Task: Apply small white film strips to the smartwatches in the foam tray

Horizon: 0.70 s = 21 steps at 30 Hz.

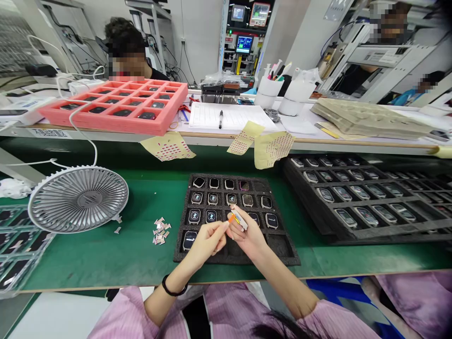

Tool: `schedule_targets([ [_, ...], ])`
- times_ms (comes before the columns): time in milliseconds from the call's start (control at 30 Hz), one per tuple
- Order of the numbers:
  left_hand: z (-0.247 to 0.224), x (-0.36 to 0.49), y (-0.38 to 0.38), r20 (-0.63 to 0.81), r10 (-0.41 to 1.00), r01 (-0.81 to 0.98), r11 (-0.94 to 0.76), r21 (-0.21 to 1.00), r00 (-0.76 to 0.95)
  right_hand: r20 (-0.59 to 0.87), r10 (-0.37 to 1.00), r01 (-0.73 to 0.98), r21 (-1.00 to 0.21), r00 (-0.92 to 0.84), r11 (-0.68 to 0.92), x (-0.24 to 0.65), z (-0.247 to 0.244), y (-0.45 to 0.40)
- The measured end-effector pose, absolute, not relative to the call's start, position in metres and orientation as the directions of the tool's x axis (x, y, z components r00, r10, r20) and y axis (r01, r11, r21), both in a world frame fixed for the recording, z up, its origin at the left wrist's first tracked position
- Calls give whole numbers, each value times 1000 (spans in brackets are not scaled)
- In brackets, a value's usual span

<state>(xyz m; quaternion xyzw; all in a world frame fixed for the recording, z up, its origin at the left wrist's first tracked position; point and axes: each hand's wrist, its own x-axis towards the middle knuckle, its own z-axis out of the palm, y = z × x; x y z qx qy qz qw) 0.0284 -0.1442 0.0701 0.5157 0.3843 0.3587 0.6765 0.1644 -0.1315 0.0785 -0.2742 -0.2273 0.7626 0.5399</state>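
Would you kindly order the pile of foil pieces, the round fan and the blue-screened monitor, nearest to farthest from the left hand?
Left hand:
1. Foil pieces, left on the green mat
2. Round fan, farther left
3. Blue-screened monitor, straight ahead, farthest back

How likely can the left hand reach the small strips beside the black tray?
Likely yes: the left hand is close to the strips, and only the low edge of the tray lies between them.

A small white strip (pixel 239 220) with an orange tab (pixel 231 218) is gripped by the right hand (pixel 248 237). The left hand (pixel 207 242) is held just beside the tab. Below, a black foam tray (pixel 284 252) is observed, most recesses being occupied by smartwatches (pixel 212 198) laid face up.
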Motion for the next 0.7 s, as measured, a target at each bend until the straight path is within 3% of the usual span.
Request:
schedule_targets([
  [233,69,37,-144,-4,966,-58,20,998,259,-38,997,-383,-922,-74,-64,150,72,-143],
  [367,64,11,-144,32,993,66,-40,997,111,79,991,-13,-997,110,80,182,67,-114],
  [433,64,-19,-143,104,994,283,-96,954,-13,202,939,360,-928,279,92,219,65,-82],
  [533,64,-68,-142,86,990,619,1,786,-111,220,919,524,-852,327,18,276,56,-31],
  [700,54,-110,-149,-11,968,772,207,601,-252,153,958,716,-695,240,-68,312,31,10],
])
